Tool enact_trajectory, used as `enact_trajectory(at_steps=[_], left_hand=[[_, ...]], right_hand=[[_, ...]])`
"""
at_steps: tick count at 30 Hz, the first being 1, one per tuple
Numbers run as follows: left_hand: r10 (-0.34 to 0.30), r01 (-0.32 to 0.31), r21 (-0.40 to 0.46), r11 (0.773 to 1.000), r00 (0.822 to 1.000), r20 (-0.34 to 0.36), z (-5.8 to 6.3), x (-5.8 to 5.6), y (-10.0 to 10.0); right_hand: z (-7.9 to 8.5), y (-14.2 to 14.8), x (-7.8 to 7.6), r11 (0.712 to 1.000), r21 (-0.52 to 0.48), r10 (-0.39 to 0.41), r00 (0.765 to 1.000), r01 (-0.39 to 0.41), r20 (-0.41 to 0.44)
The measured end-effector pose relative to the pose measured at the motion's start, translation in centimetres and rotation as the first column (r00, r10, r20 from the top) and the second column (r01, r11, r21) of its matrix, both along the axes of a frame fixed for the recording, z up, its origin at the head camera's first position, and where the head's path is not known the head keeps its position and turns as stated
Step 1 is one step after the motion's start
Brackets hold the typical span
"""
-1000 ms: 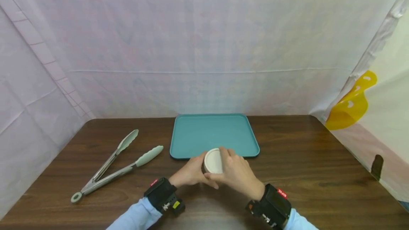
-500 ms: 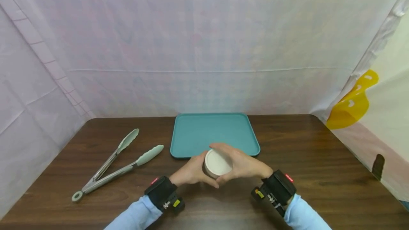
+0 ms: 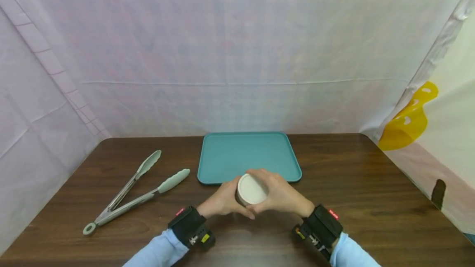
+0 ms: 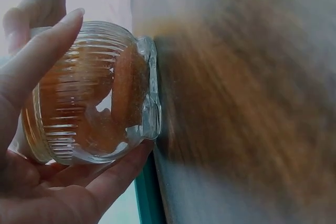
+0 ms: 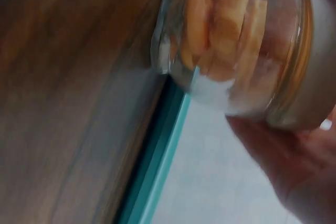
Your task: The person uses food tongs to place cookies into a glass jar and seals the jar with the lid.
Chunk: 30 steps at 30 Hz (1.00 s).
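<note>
A clear ribbed glass jar [image 4: 94, 93] with a white lid [image 3: 251, 190] stands upright on the table, just in front of the tray. Orange-brown pieces show through its glass, some curved or flat; their exact kind is unclear. Round the jar's body my left hand [image 3: 222, 202] is curled, thumb on the near side and fingers on the far side. My right hand [image 3: 281, 194] grips the lid from the right, its thumb and fingers round the rim. From above, the hands hide most of the glass.
Behind the jar lies a teal rectangular tray [image 3: 246, 153]. Grey-green tongs [image 3: 130, 197] lie spread apart on the left of the dark wooden table [image 3: 363, 205]. A pale cloth [image 3: 226, 52] hangs along the back edge.
My right hand has turned round the lid, its wrist swinging out to the right, then slightly back over the last half second. The left hand and jar have stayed in place.
</note>
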<state>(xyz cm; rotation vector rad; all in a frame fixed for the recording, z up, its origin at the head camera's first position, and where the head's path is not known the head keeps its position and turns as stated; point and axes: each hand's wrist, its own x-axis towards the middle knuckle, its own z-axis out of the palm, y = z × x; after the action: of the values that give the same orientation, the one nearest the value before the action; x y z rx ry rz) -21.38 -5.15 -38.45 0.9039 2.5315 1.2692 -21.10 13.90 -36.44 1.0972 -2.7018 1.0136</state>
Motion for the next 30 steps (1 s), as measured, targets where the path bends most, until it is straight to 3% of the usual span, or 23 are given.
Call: enact_trajectory(at_steps=[3,6,14,17,20,23,25,27,30], left_hand=[[0.005,-0.005,0.002,1.0,1.0,0.012,0.1,0.0,0.0],[0.004,-0.004,0.009,1.0,1.0,0.019,0.1,0.1,0.0],[-0.002,0.002,0.019,1.0,1.0,-0.005,0.1,0.1,0.2],[-0.008,0.008,0.022,1.0,1.0,0.006,0.0,0.1,0.2],[-0.014,0.014,0.026,1.0,1.0,0.018,0.1,0.1,0.1],[-0.022,0.021,0.028,0.999,1.0,0.021,0.2,0.1,0.0],[-0.027,0.027,0.025,0.999,0.999,0.029,0.2,0.1,-0.1],[-0.027,0.026,0.022,0.999,0.999,0.033,0.1,0.1,-0.1],[-0.02,0.019,0.019,1.0,0.999,0.049,0.1,0.0,0.0]], right_hand=[[-0.2,-0.5,0.6,0.996,0.02,-0.088,0.988,0.091,-0.125],[-0.3,-1.1,1.3,0.98,0.042,-0.181,0.955,0.196,-0.234],[-0.8,-2.5,2.7,0.897,0.057,-0.371,0.815,0.439,-0.446],[-1.1,-2.7,2.8,0.882,0.05,-0.391,0.788,0.468,-0.477],[-1.0,-2.6,2.8,0.889,0.076,-0.375,0.812,0.452,-0.447],[-0.5,-2.0,2.6,0.921,0.12,-0.312,0.885,0.371,-0.346],[0.0,-1.4,2.3,0.952,0.137,-0.236,0.943,0.272,-0.234],[0.4,-0.6,1.8,0.979,0.132,-0.143,0.985,0.156,-0.101],[0.8,0.4,1.0,0.997,0.08,-0.019,0.995,0.01,0.102]])
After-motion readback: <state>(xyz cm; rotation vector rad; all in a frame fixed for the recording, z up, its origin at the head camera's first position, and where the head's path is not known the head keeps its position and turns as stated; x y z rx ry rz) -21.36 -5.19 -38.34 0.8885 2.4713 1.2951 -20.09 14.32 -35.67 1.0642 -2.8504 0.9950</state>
